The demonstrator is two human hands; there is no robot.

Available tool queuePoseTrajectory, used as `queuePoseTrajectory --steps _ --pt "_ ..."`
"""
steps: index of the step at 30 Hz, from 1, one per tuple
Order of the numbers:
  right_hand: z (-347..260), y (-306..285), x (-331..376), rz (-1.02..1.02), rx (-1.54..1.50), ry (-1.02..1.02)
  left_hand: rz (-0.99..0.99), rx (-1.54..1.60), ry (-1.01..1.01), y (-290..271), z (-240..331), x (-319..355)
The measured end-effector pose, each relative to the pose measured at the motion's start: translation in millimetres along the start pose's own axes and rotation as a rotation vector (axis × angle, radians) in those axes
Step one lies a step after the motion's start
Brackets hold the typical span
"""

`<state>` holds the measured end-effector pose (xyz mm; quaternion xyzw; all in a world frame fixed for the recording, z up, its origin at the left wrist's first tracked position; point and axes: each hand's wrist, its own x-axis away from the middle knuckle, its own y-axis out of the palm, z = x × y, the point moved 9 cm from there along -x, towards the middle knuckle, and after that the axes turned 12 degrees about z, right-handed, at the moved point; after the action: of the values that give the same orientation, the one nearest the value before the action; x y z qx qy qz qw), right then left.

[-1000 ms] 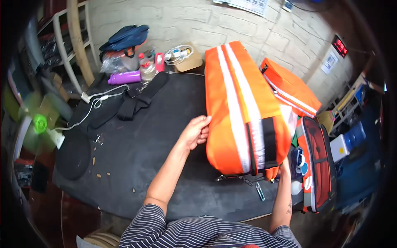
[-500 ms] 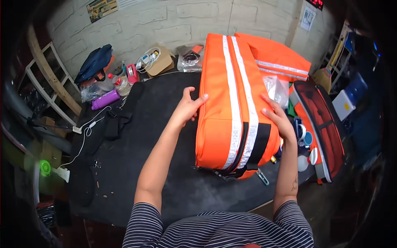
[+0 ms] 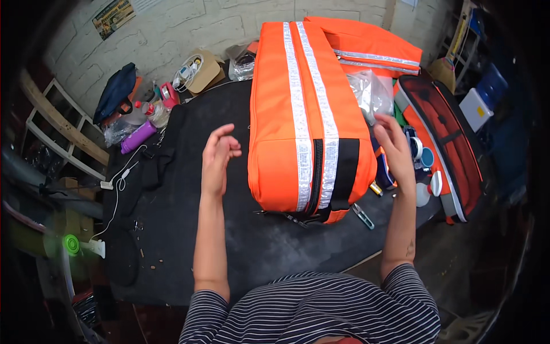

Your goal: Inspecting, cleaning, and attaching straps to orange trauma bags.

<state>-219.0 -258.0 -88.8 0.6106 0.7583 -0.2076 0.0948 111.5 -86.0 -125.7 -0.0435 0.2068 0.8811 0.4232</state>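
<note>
Filling the upper middle of the frame, the long orange bag (image 3: 303, 114) with reflective stripes lies on the dark table (image 3: 229, 229). We judge it soft-sided yet bulky, padded fabric that sags if lifted by one end, so the black strap band near its lower end or both long flanks look like the best holds. Our left hand (image 3: 217, 157) hovers just left of it, fingers loosely curled and holding nothing. Our right hand (image 3: 395, 149) hangs at its right flank, fingers released. Further right lies an open orange case (image 3: 452, 137); a purple bottle (image 3: 137, 136) sits at upper left.
</note>
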Motion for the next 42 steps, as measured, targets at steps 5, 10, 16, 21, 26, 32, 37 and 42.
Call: queuePoseTrajectory --steps 5,10,16,21,26,32,37,42 --pt "-28 4 69 0.04 0.126 -0.122 -0.337 -0.522 0.324 34 38 64" --pt "-53 22 80 -0.051 0.479 -0.555 -0.52 -1.108 0.796 58 52 74" --pt "-49 13 71 -0.152 0.365 -0.739 -0.589 -0.728 0.803 37 52 68" --pt "-65 19 62 -0.249 0.431 -0.617 -0.615 -0.868 0.77 62 51 74" --pt "-52 33 54 -0.368 0.53 -0.628 -0.586 -0.933 0.928 64 44 69" --pt "-46 31 60 -0.365 0.325 -0.621 -0.512 -0.752 0.829 52 38 62" --pt "-55 40 68 -0.457 0.591 -0.65 -0.639 -1.208 0.775 89 53 71" --pt "-50 35 66 -0.427 0.52 -0.698 -0.715 -1.245 0.815 96 49 63"
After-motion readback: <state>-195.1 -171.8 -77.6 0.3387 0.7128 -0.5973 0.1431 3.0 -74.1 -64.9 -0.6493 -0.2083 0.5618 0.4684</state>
